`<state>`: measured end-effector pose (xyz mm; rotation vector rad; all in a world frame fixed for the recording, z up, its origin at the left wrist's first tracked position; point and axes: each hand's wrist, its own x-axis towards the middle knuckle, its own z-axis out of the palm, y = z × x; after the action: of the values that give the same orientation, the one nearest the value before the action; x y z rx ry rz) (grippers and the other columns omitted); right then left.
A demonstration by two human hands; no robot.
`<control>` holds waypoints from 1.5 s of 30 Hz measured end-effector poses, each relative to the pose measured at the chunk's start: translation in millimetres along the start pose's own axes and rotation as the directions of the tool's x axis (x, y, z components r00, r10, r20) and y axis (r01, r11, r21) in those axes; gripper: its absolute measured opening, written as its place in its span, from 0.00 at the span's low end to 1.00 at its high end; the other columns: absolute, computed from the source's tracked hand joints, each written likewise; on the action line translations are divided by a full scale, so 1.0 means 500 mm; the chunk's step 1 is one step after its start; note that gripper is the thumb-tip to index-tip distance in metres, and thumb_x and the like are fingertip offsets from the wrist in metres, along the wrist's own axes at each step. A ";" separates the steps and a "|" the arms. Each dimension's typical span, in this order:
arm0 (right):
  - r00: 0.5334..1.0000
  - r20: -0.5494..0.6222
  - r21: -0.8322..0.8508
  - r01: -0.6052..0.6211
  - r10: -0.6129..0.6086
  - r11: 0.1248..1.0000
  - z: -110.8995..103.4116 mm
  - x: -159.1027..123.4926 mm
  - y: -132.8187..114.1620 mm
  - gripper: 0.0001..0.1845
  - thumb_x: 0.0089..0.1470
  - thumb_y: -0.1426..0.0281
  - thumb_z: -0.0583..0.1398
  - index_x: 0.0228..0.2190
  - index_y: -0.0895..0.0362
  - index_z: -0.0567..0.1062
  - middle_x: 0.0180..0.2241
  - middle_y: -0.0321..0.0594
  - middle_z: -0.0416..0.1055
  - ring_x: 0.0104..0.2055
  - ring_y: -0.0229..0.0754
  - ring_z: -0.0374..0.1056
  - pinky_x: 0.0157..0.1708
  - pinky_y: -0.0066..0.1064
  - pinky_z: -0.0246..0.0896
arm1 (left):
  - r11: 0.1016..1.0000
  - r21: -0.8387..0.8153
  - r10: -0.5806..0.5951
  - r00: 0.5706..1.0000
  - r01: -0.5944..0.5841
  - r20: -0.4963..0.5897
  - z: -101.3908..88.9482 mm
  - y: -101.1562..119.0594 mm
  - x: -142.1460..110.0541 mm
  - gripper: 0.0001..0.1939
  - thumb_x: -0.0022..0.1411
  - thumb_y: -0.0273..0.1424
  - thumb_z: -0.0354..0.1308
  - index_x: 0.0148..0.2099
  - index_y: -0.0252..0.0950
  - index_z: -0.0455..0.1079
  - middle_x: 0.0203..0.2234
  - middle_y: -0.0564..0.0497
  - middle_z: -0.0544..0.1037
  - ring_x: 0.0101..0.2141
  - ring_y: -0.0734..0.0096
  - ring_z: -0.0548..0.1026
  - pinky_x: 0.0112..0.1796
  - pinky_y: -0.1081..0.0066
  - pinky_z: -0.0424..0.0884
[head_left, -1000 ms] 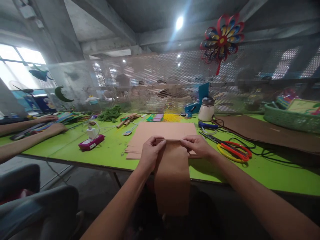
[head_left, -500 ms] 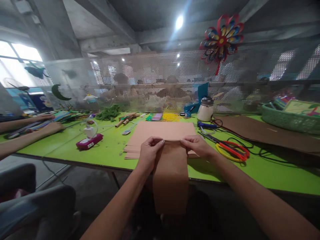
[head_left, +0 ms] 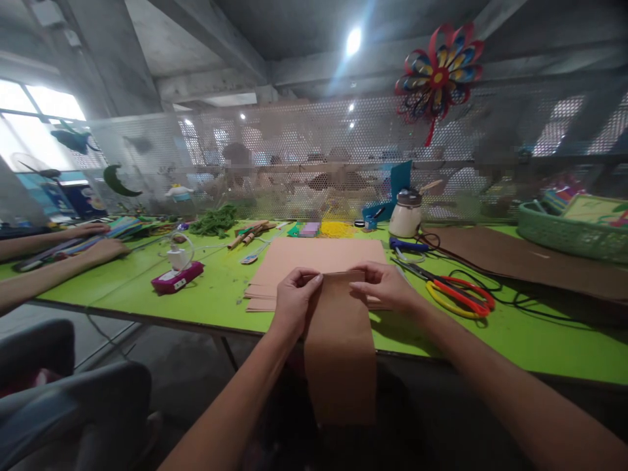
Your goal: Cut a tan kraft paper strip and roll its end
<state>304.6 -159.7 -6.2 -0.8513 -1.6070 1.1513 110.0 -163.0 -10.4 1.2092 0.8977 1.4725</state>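
A long strip of brown kraft paper (head_left: 341, 340) hangs over the table's front edge, its lower end dangling below. My left hand (head_left: 293, 302) pinches its upper left corner between thumb and fingers. At the upper right corner, my right hand (head_left: 389, 288) has the paper between its thumb, lying on the front face, and fingers behind the top edge. Beneath and beyond both hands lies a stack of pinkish-brown paper sheets (head_left: 318, 254), partly covered by the strip and hands.
Scissors with red and yellow handles (head_left: 461, 296) and a blue glue gun (head_left: 409, 245) lie on the right. A cream jar (head_left: 406, 214) stands behind them. Left are a magenta power strip (head_left: 177, 277) and another person's arms (head_left: 63, 268). A green basket (head_left: 574, 226) sits far right.
My right thumb has slid slightly left and down onto the strip's front, with the fingers reaching over its top edge. The strip's lower end has swung a little right.
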 end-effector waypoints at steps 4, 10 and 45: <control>0.999 -0.045 -0.110 0.023 -0.028 0.994 0.000 0.000 0.002 0.19 0.41 0.64 0.65 0.37 0.61 0.74 0.26 0.36 0.70 0.24 0.34 0.62 0.24 0.27 0.56 | 0.999 0.034 -0.008 1.000 0.007 0.020 0.004 -0.001 -0.001 0.11 0.46 0.34 0.65 0.31 0.34 0.69 0.22 0.54 0.74 0.25 0.74 0.69 0.28 0.75 0.62; 0.995 -0.097 -0.272 0.004 -0.031 0.962 -0.005 -0.001 -0.004 0.18 0.45 0.58 0.61 0.27 0.63 0.75 0.21 0.36 0.66 0.22 0.33 0.57 0.21 0.25 0.52 | 0.993 0.112 0.031 0.999 -0.034 0.024 0.005 -0.006 0.002 0.11 0.46 0.33 0.64 0.30 0.33 0.69 0.24 0.53 0.74 0.27 0.73 0.70 0.30 0.75 0.63; 0.996 -0.090 -0.212 -0.006 -0.013 0.977 -0.011 0.000 0.005 0.18 0.43 0.56 0.61 0.24 0.61 0.74 0.19 0.35 0.65 0.21 0.34 0.58 0.21 0.26 0.51 | 0.972 0.235 -0.053 0.976 0.001 0.213 0.003 -0.002 0.000 0.11 0.47 0.33 0.63 0.31 0.32 0.69 0.24 0.52 0.73 0.26 0.73 0.68 0.28 0.75 0.63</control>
<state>309.9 -157.5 -7.8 -1.0230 -1.6747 0.9353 111.8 -162.6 -10.8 1.4935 0.9507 1.2075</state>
